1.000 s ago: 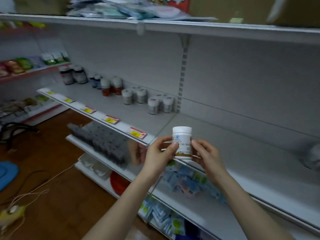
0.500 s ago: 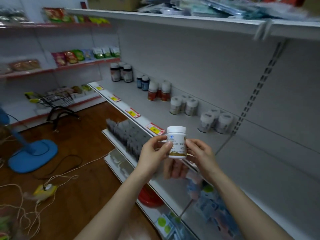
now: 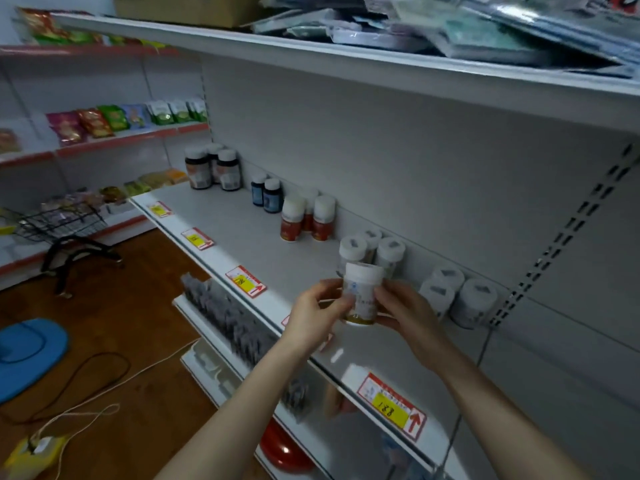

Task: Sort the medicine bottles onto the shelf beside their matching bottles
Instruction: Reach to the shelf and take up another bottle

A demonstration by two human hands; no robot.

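A white medicine bottle (image 3: pixel 362 294) with a white cap and a gold band at its base is held upright over the grey shelf (image 3: pixel 242 244). My left hand (image 3: pixel 313 315) pinches its left side and my right hand (image 3: pixel 403 311) grips its right side. Just behind it stand three similar white bottles (image 3: pixel 391 252) against the back wall. Further right stand white bottles (image 3: pixel 472 303) in another cluster. To the left along the wall are red-labelled bottles (image 3: pixel 292 218), small blue bottles (image 3: pixel 272 195) and dark brown bottles (image 3: pixel 228 169).
Price tags (image 3: pixel 246 280) line the shelf's front edge. A top shelf (image 3: pixel 346 60) overhangs with flat packets. Lower shelves hold grey packs (image 3: pixel 225 313) and a red object (image 3: pixel 284 448). A wire basket (image 3: pixel 62 220), a blue fan base (image 3: pixel 27 355) and cables lie on the wooden floor.
My view swung left and nearer the shelf. Both hands carried the white bottle forward, from in front of the shelf edge to over the shelf, close to the similar white bottles.
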